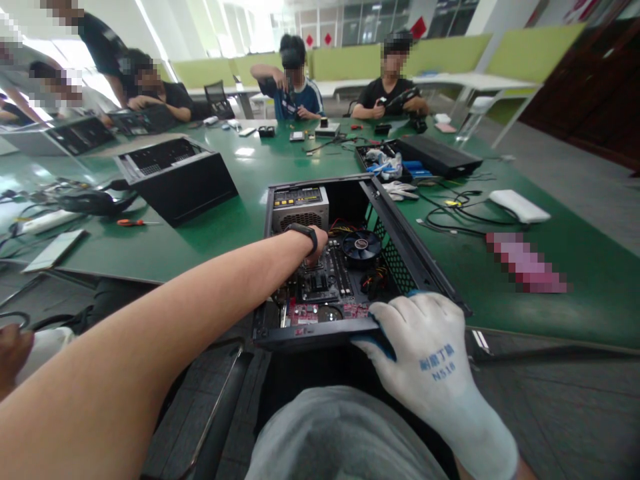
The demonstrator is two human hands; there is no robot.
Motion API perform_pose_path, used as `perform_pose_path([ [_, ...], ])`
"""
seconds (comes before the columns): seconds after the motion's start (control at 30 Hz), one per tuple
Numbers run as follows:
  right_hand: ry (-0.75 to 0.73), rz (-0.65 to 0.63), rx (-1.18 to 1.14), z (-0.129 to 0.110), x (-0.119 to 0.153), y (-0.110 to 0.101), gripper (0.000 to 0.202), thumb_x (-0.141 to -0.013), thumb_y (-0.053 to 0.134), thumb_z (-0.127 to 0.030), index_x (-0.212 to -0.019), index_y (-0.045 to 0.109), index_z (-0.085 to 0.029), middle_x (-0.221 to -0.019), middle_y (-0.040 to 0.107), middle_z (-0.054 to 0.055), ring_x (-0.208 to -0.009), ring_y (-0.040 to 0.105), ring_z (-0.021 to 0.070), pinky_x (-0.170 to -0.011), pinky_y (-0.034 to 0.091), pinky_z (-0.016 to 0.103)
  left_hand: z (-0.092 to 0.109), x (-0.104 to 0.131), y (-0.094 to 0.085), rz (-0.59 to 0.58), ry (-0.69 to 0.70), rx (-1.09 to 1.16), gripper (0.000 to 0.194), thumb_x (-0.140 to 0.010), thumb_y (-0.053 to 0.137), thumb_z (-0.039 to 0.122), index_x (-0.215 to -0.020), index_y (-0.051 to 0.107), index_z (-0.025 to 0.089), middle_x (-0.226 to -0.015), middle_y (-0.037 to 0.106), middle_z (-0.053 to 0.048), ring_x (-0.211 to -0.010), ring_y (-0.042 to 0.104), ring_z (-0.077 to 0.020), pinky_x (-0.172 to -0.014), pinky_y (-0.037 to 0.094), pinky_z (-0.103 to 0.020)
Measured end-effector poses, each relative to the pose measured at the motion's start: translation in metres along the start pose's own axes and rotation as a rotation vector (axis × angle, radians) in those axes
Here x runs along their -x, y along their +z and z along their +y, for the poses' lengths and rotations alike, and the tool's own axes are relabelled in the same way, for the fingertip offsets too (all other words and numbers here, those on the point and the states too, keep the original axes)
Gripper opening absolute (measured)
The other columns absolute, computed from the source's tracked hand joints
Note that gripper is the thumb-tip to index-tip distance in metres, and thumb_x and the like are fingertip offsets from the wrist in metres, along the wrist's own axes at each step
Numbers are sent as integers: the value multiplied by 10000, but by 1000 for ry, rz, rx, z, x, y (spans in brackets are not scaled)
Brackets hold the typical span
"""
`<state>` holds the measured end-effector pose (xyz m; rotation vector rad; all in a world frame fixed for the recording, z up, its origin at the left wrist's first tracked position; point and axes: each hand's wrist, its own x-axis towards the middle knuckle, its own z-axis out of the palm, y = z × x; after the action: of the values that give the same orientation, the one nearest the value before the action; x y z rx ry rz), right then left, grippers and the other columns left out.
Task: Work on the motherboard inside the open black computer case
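An open black computer case (423, 257) lies on the green table and juts over its near edge. Inside are a power supply (300, 208) at the back left, a motherboard (320, 283) and a round black fan (361, 245). My left hand (319, 243), bare with a black wristband, reaches in over the motherboard just in front of the power supply; its fingertips are hidden and I cannot make out what they touch. My right hand (420, 333), in a white glove, is wrapped round the near right corner of the case frame.
Another black case (185, 183) stands at the left, near an orange screwdriver (131, 223). On the right are a tray with gloves (383, 163), black cables (445, 223), a white box (520, 207) and a blurred pink object (527, 263). Several people are across the table.
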<state>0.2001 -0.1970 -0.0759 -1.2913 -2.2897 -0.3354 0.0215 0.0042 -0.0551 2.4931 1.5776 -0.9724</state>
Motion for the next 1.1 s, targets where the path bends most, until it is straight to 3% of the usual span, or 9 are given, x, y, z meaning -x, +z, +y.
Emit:
perform_pose_path([
  [0.53,11,-18,11,1,1,1,291,-858,683,-490,-950,642,-217,-795,600,36,-786,480,244,-794,268,408,-1,-1,1,-2,-26,52,464,-559,901,207,-1011,810,155,-1039,783,-113,-1048,709,-299,-926,546,-291],
  [0.67,6,-10,11,0,0,0,285,-857,684,-483,-948,639,-217,-783,600,35,-777,477,243,-785,265,404,-6,-8,9,33,-55,130,563,-513,926,346,-1030,790,168,-1005,786,-82,-1133,658,-311,-1000,499,-323],
  [0.87,5,-6,6,0,-1,0,281,-872,670,-485,-943,636,-216,-784,604,34,-775,482,242,-784,267,403,-14,-21,21,0,-59,104,765,-428,824,695,-1112,712,371,-906,793,142,-1330,438,-318,-1162,298,-364],
  [1.1,4,-10,8,0,-2,-1,284,-859,686,-481,-944,644,-214,-785,606,35,-772,485,245,-783,272,404,-16,-24,25,19,-22,44,821,-423,773,753,-1152,686,386,-992,795,144,-1339,443,-329,-1167,287,-413],
])
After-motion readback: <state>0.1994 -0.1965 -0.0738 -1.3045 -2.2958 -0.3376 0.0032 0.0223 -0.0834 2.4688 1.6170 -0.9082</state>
